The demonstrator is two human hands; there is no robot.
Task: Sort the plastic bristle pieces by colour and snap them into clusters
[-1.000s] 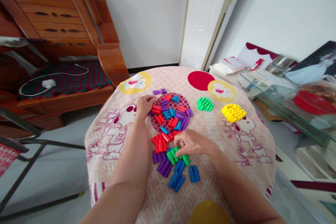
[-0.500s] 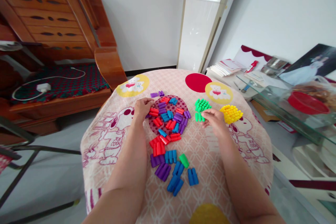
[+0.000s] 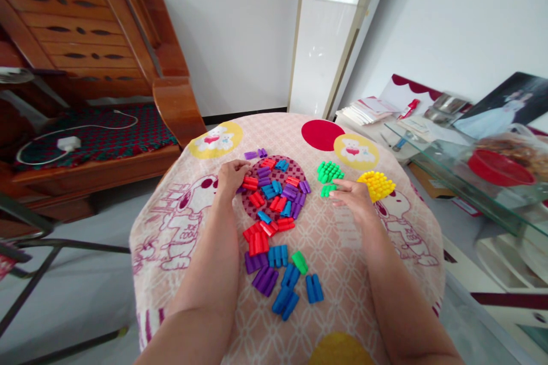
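Note:
My right hand (image 3: pixel 353 197) has its fingers apart beside a small green block piece (image 3: pixel 328 190), with the fingertips at its right edge. Just behind that piece lies a larger cluster of green blocks (image 3: pixel 330 171) in rows. Yellow blocks (image 3: pixel 377 185) form a similar cluster to the right of this hand. My left hand (image 3: pixel 232 175) rests at the left edge of a pile, its fingers loosely bent and no piece visible in them. Closest to it is a red block piece (image 3: pixel 250 183). Purple pieces (image 3: pixel 291 191) and blue pieces (image 3: pixel 272 189) are mixed through the pile.
More pieces lie nearer to me, including blue ones (image 3: pixel 314 288), purple ones (image 3: pixel 265 280) and a single green one (image 3: pixel 300 262). A patterned cloth (image 3: pixel 342 302) covers the round table. A glass shelf (image 3: pixel 432 165) stands at the right, a wooden bench (image 3: pixel 85 165) at the left.
My right hand has drawn slightly back to the right, its fingers off the small green piece. That piece now lies a little closer to the green cluster. My left hand stays in place.

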